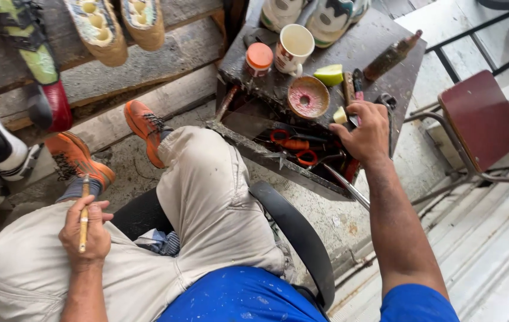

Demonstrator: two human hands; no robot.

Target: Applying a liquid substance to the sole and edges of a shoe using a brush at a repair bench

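Clutching a brush (84, 214), the left hand (85, 234) rests; the right hand (366, 132) grips something unclear beside the scissors-filled tray (278, 164).

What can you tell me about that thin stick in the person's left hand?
The stick is slim, straight and yellowish-tan, like bamboo or wood, possibly a brush handle. The left hand closes round its lower half, fingers wrapped over it, resting on the thigh of the light trousers. It points away from the person, its darker upper tip reaching toward an orange shoe. Whether that tip carries bristles cannot be told.
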